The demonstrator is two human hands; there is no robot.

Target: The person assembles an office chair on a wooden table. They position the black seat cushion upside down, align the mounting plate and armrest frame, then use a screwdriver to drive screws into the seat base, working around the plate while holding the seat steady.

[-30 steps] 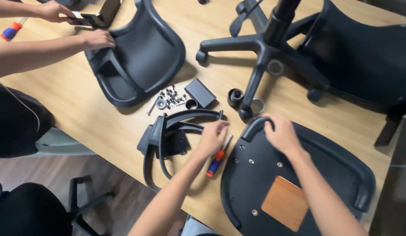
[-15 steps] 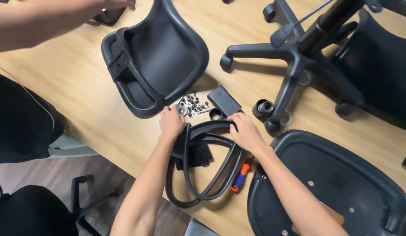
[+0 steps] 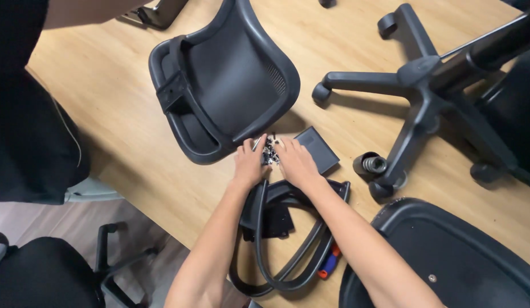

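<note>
Left to right on the light wooden tabletop (image 3: 105,102): both hands, moved up off the looped black plastic armrests (image 3: 288,239), now over the small pile of dark screws (image 3: 269,151). Left hand (image 3: 249,165) and right hand (image 3: 296,162) loosely curled, pinching at screws; grasp unclear.

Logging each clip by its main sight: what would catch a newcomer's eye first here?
Both hands meet at the table's centre, the left hand and right hand flanking a small pile of dark screws. Just above them lies a black mesh chair back, and a wheeled chair base sprawls at the right. Two curved black armrests lie under the forearms at the near edge.
</note>
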